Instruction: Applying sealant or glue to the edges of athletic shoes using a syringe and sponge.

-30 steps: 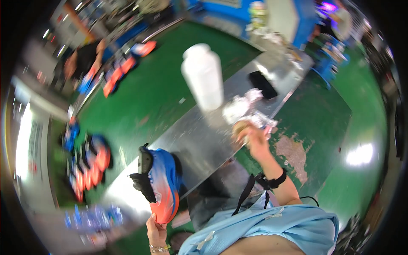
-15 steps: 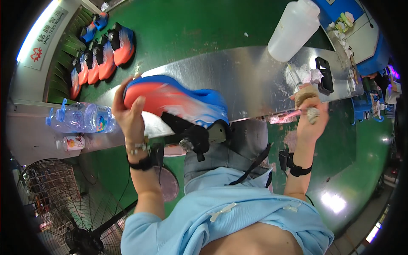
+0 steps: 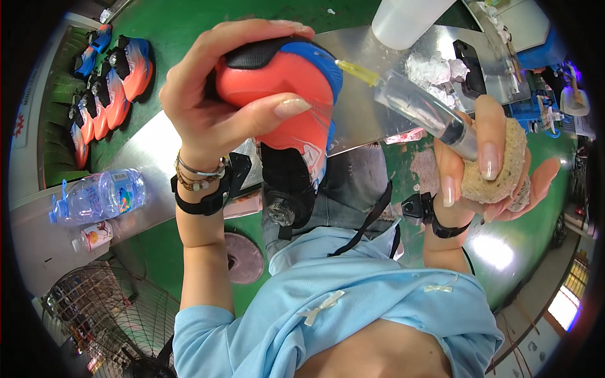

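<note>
A coral and blue shoe (image 3: pixel 271 88) with a black upper hangs over my lap, its toe tipped up toward me. My left hand (image 3: pixel 201 94) is wrapped round the toe end, thumb across the coral side. In my right hand (image 3: pixel 488 148) are a clear syringe (image 3: pixel 419 107) and a tan sponge (image 3: pixel 517 148), both gripped by the fingers. The syringe's yellow tip (image 3: pixel 358 72) points at the shoe's blue edge, close beside it; whether they touch I cannot tell. A small whitish lump shows under the sponge, its kind unclear.
A metal bench (image 3: pixel 365 120) runs across, holding a white plastic bottle (image 3: pixel 406 22), crumpled tissue (image 3: pixel 435 72) and a black phone (image 3: pixel 469 69). Several similar shoes (image 3: pixel 110 101) stand far left on a green rack. Water bottles (image 3: pixel 101 195) lie at left, above a wire fan (image 3: pixel 107 309).
My left hand has raised the shoe and turned its toe toward me. My right hand has come up and closer, bringing the syringe tip near the shoe's edge.
</note>
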A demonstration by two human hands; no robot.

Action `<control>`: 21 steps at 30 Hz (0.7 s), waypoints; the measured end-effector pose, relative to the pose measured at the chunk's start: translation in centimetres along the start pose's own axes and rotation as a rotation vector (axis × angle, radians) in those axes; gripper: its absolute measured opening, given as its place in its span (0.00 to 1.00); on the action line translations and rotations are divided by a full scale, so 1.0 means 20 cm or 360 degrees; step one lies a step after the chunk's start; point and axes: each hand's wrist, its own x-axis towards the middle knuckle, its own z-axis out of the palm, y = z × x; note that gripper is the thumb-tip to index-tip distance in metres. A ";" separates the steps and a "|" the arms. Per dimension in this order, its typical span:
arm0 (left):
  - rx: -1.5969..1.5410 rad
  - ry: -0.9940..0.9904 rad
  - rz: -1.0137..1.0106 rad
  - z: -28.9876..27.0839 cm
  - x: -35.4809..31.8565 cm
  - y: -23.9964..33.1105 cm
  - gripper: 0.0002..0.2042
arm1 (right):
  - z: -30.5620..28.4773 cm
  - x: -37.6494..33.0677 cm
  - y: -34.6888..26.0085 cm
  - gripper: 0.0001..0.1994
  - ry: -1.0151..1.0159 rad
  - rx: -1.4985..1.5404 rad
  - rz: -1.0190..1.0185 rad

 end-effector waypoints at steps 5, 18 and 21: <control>0.0061 -0.0169 0.0057 0.01 0.03 -0.04 0.31 | -0.04 0.01 0.07 0.28 0.0024 0.0083 -0.0141; 0.0354 0.0232 -0.0213 -0.05 -0.02 -0.19 0.37 | -0.14 0.01 0.24 0.33 0.0067 0.0026 -0.0624; 0.0344 0.0343 -0.0260 -0.05 -0.02 -0.22 0.38 | -0.15 -0.02 0.21 0.31 0.0210 -0.0351 -0.0169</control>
